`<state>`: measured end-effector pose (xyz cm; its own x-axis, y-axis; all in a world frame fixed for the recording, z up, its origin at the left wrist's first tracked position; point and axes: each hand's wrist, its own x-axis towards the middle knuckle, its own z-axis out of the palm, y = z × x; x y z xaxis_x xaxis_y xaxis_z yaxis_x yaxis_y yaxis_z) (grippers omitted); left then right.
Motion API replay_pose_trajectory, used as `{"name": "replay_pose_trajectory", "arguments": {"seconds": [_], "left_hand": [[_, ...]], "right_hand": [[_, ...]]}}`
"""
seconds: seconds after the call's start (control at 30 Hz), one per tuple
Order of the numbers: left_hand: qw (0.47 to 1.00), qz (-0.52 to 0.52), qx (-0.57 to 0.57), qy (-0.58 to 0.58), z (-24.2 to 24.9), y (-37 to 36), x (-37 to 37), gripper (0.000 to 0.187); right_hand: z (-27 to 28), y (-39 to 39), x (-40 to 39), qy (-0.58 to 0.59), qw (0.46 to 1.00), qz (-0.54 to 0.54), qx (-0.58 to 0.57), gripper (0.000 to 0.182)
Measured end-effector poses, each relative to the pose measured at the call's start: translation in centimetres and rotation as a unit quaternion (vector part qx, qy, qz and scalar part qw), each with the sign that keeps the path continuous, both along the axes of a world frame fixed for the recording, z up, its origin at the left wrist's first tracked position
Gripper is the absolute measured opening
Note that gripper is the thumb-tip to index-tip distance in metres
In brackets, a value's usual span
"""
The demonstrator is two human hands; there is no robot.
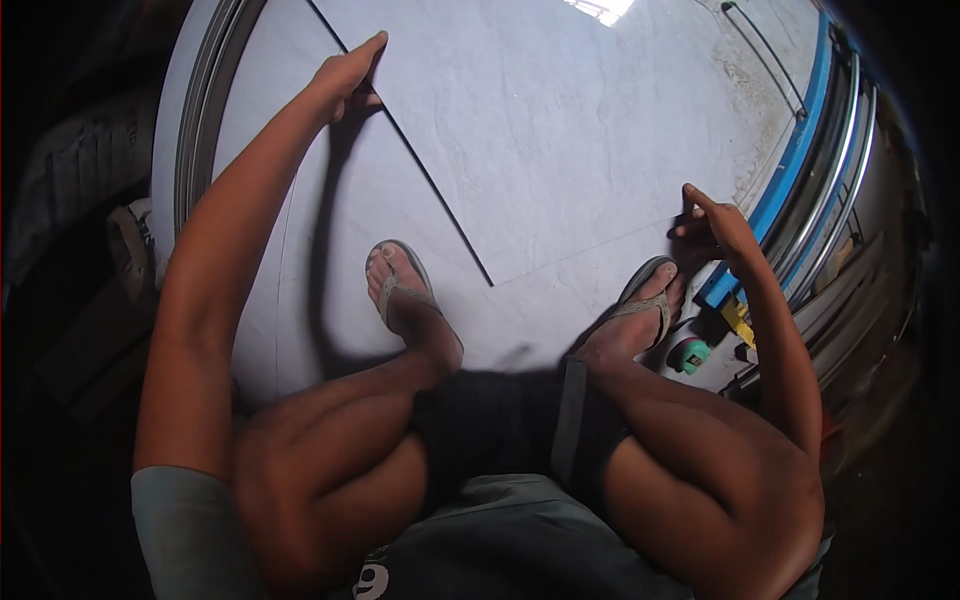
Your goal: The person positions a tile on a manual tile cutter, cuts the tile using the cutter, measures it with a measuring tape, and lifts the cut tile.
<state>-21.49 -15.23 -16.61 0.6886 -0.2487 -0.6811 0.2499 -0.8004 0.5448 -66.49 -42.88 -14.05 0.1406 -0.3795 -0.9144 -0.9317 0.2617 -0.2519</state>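
Panel [530,140], glossy w/ dk. edge

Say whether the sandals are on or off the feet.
On: the left sandal and right sandal both strap over the feet, toes showing in front.

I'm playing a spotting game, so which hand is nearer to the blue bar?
The right hand. It is close beside the blue bar, while the left hand is across the pale surface, by the thin black strip.

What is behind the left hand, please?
A pale surface and a thin dark line, seen on both sides of the left hand; the stretch behind the hand is covered.
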Motion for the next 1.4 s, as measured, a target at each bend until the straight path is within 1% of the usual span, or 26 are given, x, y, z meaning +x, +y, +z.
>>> {"name": "replay_pose_trajectory", "arguments": {"seconds": [0.03, 0.1, 0.17, 0.2, 0.23, 0.27, 0.3, 0.33, 0.4, 0.43, 0.47, 0.53, 0.6, 0.67, 0.73, 0.77, 0.8, 0.83, 0.87, 0.9, 0.93, 0.97, 1.03, 1.07, 1.23, 1.4], "left_hand": [[0.999, -0.016, 0.022, 0.018, 0.6, 0.0, 0.0, 0.07], [0.999, -0.043, 0.011, 0.018, 1.5, 0.4, -0.2, 0.069], [0.997, -0.065, 0.019, 0.037, 1.5, 0.8, 0.1, 0.067], [0.994, -0.083, 0.032, 0.071, 2.3, 1.2, 0.3, 0.067], [0.981, -0.14, 0.003, 0.135, 3.0, 1.6, 1.0, 0.07], [0.984, -0.155, 0.079, 0.048, 2.0, 2.2, 2.0, 0.075], [0.971, -0.182, 0.142, 0.06, 3.0, 1.7, 2.3, 0.057], [0.932, -0.347, 0.106, -0.016, 1.1, 3.2, 4.6, 0.049], [0.869, -0.447, 0.159, -0.14, 1.9, 3.1, 7.4, 0.041], [0.829, -0.485, 0.189, -0.203, 2.5, 3.0, 8.8, 0.041], [0.936, -0.257, 0.237, -0.049, 6.1, 0.0, 7.2, 0.055], [0.939, -0.26, 0.202, -0.099, 4.5, 2.0, 11.5, 0.074], [0.92, -0.294, 0.227, -0.126, 4.9, 2.8, 11.8, 0.075], [0.914, -0.318, 0.227, -0.106, 4.7, 3.9, 10.1, 0.072], [0.9, -0.354, 0.242, -0.083, 4.8, 4.2, 7.3, 0.066], [0.886, -0.393, 0.239, -0.055, 5.3, 3.9, 5.7, 0.063], [0.886, -0.398, 0.234, -0.046, 6.4, 3.2, 2.9, 0.059], [0.893, -0.407, 0.182, -0.063, 5.6, 4.3, 1.5, 0.057], [0.842, -0.504, 0.159, -0.106, 4.4, 5.2, 0.6, 0.055], [0.839, -0.512, 0.177, -0.041, 3.5, 5.2, -1.1, 0.054], [0.81, -0.551, 0.201, -0.005, 3.2, 5.7, -2.5, 0.056], [0.783, -0.594, 0.183, 0.03, 4.5, 5.0, -4.4, 0.058], [0.7, -0.69, 0.18, 0.014, 3.2, 6.3, -6.4, 0.059], [0.683, -0.705, 0.187, 0.031, 3.8, 5.6, -7.2, 0.058], [0.704, -0.696, 0.145, 0.002, 4.9, 6.1, -9.2, 0.05], [0.724, -0.683, 0.092, 0.021, 5.4, 4.3, -8.4, 0.049]], "right_hand": [[0.0, -0.2, 0.0, 0.001, 1.0, 0.009, 0.005, 0.075], [-0.1, -0.6, -0.2, 0.009, 1.0, 0.028, 0.003, 0.077], [-0.7, -0.7, -0.4, -0.001, 0.999, 0.045, -0.005, 0.071], [-0.8, -1.0, -0.8, -0.002, 0.999, 0.052, -0.015, 0.068], [-0.9, -1.3, -0.6, 0.012, 0.996, 0.086, -0.025, 0.063], [-0.9, -1.5, -0.8, -0.001, 0.992, 0.127, -0.028, 0.061], [-1.0, -1.7, -1.0, -0.015, 0.985, 0.166, -0.033, 0.058], [-0.9, -1.9, -1.1, -0.029, 0.978, 0.204, -0.039, 0.056], [3.4, -1.6, 1.4, 0.067, 0.978, 0.197, -0.023, 0.054], [4.7, -1.8, 1.4, 0.05, 0.977, 0.209, -0.019, 0.053], [5.6, -2.1, 1.2, 0.027, 0.974, 0.222, -0.013, 0.053], [8.1, -2.3, 0.4, 0.012, 0.959, 0.285, -0.009, 0.049], [8.6, -2.0, -1.6, 0.036, 0.868, 0.494, -0.004, 0.048], [9.9, 0.4, -3.3, 0.103, 0.811, 0.573, 0.051, 0.046], [9.9, 2.6, -5.6, 0.163, 0.816, 0.534, 0.15, 0.04], [9.2, 3.6, -7.3, 0.122, 0.808, 0.562, 0.127, 0.037], [8.2, 4.7, -9.6, 0.08, 0.796, 0.591, 0.104, 0.034], [7.2, 5.9, -12.0, 0.068, 0.795, 0.599, 0.068, 0.032], [5.6, 7.0, -14.4, 0.044, 0.79, 0.611, 0.026, 0.03], [4.1, 7.8, -16.9, 0.011, 0.819, 0.573, 0.012, 0.032], [2.3, 8.1, -19.1, -0.007, 0.829, 0.56, 0.004, 0.033], [2.0, 8.3, -19.0, -0.01, 0.829, 0.559, 0.003, 0.034], [1.4, 8.1, -18.6, -0.004, 0.825, 0.565, -0.006, 0.036], [1.6, 7.8, -17.3, 0.003, 0.82, 0.572, -0.009, 0.037], [1.0, 7.0, -14.8, 0.057, 0.778, 0.625, -0.029, 0.042], [2.8, 5.8, -11.1, 0.083, 0.751, 0.655, -0.027, 0.047]]}}
